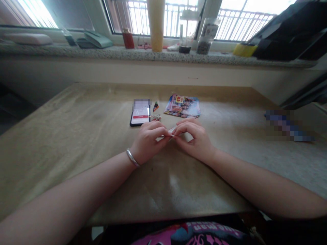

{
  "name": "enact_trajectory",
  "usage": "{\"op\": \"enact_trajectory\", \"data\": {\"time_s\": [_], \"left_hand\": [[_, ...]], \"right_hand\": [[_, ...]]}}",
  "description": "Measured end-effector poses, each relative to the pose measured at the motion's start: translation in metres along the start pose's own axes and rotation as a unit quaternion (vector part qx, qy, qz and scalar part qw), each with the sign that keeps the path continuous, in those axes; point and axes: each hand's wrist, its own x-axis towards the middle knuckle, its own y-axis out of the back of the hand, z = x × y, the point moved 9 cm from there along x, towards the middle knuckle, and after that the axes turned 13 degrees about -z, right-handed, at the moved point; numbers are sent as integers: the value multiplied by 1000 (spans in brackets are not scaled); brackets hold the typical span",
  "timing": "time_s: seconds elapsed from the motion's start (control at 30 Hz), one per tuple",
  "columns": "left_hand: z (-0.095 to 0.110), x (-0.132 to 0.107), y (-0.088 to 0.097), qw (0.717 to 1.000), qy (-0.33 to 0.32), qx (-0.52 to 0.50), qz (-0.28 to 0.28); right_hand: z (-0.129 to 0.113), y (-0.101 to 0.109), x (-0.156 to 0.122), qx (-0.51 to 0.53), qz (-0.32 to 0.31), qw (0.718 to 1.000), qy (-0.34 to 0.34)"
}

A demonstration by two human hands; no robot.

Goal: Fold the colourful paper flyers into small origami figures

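Centrally on the table (76,143) — left hand (148,141) and right hand (195,139) both pinch tight on a small white paper strip (171,130), fingertips nearly touching. Strip's long axis runs left-right between them, equally near both. Phone (140,114) and packet (182,106) lie just behind.

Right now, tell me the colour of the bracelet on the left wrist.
Silver, plain and shiny; the bracelet beside the left hand shows best in the head view.
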Motion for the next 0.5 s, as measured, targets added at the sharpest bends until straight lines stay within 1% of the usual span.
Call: {"op": "enact_trajectory", "data": {"time_s": [0.13, 0.23, 0.43, 0.5], "left_hand": [[1, 0, 0, 1000, 2, 14, 0], [3, 0, 0, 999, -7, 32, 1], [7, 0, -1, 999, -17, 37, -17], [8, 1, -1, 998, -15, 59, -24]], "right_hand": [[-3, 0, 1, -12, -2, 1000, 12], [-5, 1, 1, -24, 10, 999, 25], [-6, 1, 0, -28, 13, 999, 43], [-6, 0, 0, -34, 12, 998, 43]]}}
